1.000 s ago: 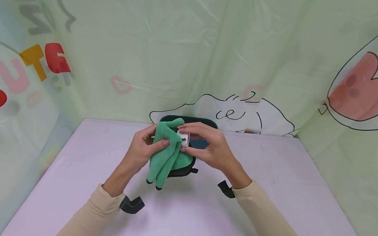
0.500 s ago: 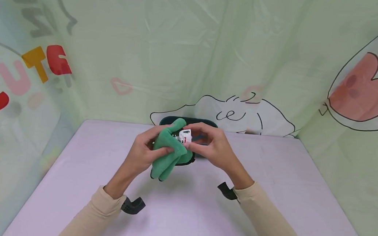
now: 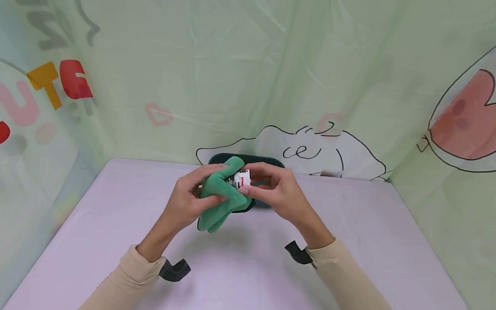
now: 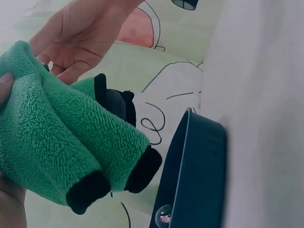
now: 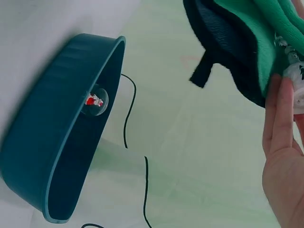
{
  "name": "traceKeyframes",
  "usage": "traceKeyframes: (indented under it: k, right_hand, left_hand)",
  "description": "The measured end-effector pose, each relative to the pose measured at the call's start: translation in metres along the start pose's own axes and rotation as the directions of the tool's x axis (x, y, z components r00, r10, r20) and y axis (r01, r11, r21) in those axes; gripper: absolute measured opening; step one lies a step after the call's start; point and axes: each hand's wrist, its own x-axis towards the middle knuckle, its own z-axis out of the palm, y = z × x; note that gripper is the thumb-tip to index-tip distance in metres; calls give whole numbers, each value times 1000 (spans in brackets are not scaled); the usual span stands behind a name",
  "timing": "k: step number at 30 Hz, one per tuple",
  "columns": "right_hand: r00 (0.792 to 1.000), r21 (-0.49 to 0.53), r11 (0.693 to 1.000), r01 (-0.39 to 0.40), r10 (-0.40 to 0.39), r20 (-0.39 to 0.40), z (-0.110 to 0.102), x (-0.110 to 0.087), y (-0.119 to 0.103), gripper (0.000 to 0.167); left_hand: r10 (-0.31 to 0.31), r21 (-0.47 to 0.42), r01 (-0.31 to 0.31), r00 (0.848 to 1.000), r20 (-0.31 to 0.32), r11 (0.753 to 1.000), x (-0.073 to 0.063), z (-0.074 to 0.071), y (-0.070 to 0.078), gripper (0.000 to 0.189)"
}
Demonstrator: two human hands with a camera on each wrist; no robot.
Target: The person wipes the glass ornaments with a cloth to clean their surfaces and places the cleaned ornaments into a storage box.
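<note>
In the head view, my left hand (image 3: 189, 196) holds a folded green fleecy cloth (image 3: 219, 198) with dark edging around a small snow globe (image 3: 242, 179). My right hand (image 3: 277, 190) pinches the globe's white base, printed with red and dark marks, between thumb and fingers. The cloth covers most of the globe's clear part; a bit of it shows beside the base in the right wrist view. Both hands are raised above the table, in front of a dark teal basin (image 5: 52, 109). Another clear globe (image 5: 96, 100) with a red and white figure lies inside that basin.
The basin stands at the back of the pale lilac table (image 3: 240, 269), close to the light green printed curtain (image 3: 236, 77). Curtain also hangs along the left and right sides. A dark curved mount (image 3: 175, 270) sits by each wrist.
The globe has turned, so red lettering and more of its body now show. The cloth's hanging corners have risen slightly. Over the last half second the hands barely shift.
</note>
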Motion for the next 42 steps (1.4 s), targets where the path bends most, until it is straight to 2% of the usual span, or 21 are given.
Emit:
traceKeyframes:
  k: [5, 8, 14, 20, 32, 37, 42]
  right_hand:
    - [996, -23, 996, 92, -92, 4, 3, -1, 2, 38]
    - [984, -48, 983, 176, -176, 14, 4, -1, 3, 43]
    - [946, -101, 940, 325, -322, 44, 4, 1, 5, 52]
    - [907, -195, 886, 420, -414, 73, 3, 3, 6, 52]
    - [846, -278, 800, 531, -519, 123, 0, 7, 10, 40]
    - [840, -298, 787, 540, -529, 125, 0, 8, 11, 37]
    - [849, -305, 794, 526, -513, 127, 1, 9, 11, 39]
  left_hand:
    - [-52, -8, 52, 999, -13, 999, 0, -1, 1, 53]
    - [-90, -12, 90, 995, -36, 996, -1, -2, 2, 52]
    - [-150, -38, 148, 987, -58, 988, -1, -3, 3, 52]
    - [-228, -65, 224, 972, -62, 972, 0, -3, 4, 52]
    - [-350, -127, 343, 936, -37, 931, 0, -7, 2, 48]
    - [-366, -135, 358, 930, -38, 924, 0, -6, 0, 49]
    - [-368, -140, 360, 929, -35, 923, -1, -6, 0, 49]
